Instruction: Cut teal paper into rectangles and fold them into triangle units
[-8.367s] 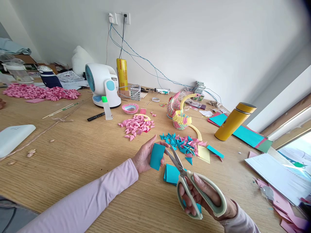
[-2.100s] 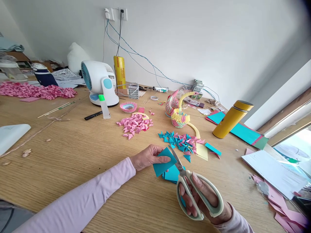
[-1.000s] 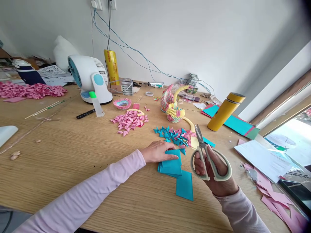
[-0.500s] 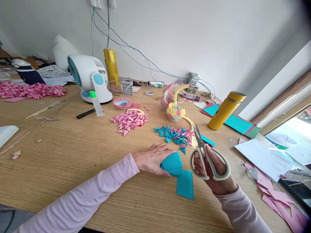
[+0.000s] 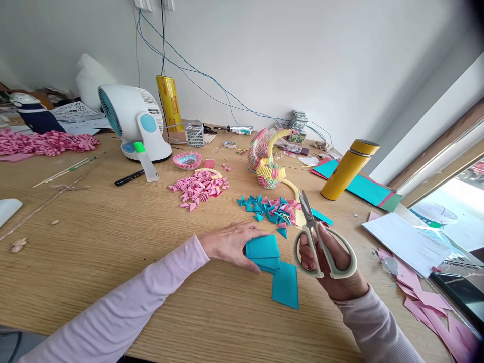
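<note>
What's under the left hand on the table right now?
The left hand grips a small stack of teal paper pieces lying on the wooden table. How many sheets it holds cannot be counted, and the stack's left edge is hidden by the fingers.

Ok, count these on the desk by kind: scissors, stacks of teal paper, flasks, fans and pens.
Scissors: 1, held in the right hand
Teal paper stack: 1, gripped by the left hand
Yellow flask: 1
Desk fan: 1
Black pen: 1
Total: 5
</note>
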A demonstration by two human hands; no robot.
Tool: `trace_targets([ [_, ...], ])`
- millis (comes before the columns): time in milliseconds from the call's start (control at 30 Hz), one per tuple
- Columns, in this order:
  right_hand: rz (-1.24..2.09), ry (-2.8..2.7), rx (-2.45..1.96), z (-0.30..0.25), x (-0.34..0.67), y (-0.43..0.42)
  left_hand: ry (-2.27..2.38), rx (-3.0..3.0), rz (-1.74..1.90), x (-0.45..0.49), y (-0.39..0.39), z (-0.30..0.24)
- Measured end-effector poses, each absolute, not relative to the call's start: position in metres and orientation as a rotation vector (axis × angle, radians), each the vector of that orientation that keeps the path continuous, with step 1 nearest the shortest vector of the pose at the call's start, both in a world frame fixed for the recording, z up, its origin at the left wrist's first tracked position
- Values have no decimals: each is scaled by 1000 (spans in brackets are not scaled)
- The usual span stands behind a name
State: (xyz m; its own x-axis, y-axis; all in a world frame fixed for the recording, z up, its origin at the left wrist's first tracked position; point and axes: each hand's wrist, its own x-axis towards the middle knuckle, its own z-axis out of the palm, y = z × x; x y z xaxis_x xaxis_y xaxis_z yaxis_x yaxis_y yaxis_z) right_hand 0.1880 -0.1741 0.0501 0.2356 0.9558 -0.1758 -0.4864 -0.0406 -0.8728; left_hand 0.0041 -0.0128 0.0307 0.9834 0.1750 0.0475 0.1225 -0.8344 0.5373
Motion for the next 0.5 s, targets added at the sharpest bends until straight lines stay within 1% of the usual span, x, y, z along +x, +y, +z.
trace_targets([
  [167,1282,-599,-1029,49,188,-174,228,2593,132,3,-17,30],
  [333,1267,-635,-1051,49,189,-176,237,2493,167,4,-9,27],
  [500,1166,-913,-1247,50,191,-177,215,2398,218,2,-2,25],
])
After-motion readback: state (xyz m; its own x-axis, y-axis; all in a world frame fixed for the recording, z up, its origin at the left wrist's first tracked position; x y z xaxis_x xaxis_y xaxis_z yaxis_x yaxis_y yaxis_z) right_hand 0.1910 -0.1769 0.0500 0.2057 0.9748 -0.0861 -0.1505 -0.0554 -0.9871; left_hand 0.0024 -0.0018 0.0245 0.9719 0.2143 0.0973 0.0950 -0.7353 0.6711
